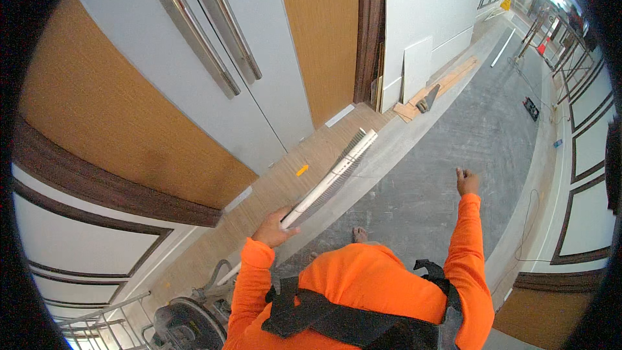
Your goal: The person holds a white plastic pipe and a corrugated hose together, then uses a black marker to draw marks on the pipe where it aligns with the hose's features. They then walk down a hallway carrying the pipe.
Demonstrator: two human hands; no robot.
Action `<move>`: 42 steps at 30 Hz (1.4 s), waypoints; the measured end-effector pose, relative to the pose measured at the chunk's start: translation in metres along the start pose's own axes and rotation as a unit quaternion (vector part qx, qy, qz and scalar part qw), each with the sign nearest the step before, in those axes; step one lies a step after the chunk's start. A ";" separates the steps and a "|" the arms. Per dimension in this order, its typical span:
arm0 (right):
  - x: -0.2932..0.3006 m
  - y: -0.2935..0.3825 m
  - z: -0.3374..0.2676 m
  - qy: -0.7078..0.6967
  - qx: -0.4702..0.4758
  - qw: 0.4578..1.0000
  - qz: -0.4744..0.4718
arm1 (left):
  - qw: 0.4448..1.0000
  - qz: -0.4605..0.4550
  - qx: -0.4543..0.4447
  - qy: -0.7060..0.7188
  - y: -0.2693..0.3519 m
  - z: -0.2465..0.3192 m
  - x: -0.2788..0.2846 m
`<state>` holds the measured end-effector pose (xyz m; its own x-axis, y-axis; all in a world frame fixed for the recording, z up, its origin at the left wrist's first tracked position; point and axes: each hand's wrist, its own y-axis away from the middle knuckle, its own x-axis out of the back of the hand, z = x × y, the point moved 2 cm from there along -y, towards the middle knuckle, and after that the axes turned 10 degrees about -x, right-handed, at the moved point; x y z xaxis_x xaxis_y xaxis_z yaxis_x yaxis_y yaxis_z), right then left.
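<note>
My left hand [274, 228] grips a long white strip [335, 170], which looks like plastic trunking. It slants up and to the right, with dark comb-like marks along its sides. A second white end shows close beside its far tip. The lower end reappears behind my left forearm. Out over the grey floor [418, 194], my right hand [467, 182] has its fingers curled, and nothing shows in it. A bare foot [359, 235] stands on that floor below my orange shirt.
Left are grey double doors [252, 48] with long metal handles. White boards [427, 34] lean beyond them; a handsaw [427, 99] lies by wooden planks [452, 78]. A round black machine [189, 323] stands lower left. A cable [527, 228] runs along the right wall; metal scaffolding [573, 53] stands farther off.
</note>
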<state>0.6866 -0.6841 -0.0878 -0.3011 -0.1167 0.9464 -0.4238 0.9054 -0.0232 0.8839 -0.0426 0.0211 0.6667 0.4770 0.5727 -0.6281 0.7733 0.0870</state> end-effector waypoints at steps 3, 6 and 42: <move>-0.013 0.044 -0.025 0.045 0.056 0.996 -0.049 | 0.999 0.000 0.029 -0.026 -0.008 0.027 -0.006; 0.003 0.111 -0.115 -0.048 0.274 0.957 -0.083 | 0.999 -0.009 0.025 -0.031 -0.019 0.047 -0.006; 0.024 0.000 -0.003 -0.163 -0.023 0.977 0.137 | 0.994 -0.002 0.079 -0.072 -0.006 -0.008 0.037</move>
<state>0.6819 -0.6859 -0.0641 -0.6574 0.0155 0.7533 -0.2524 0.9375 -0.2396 0.9157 -0.0258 0.0349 0.6120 0.4007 0.6818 -0.6885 0.6942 0.2099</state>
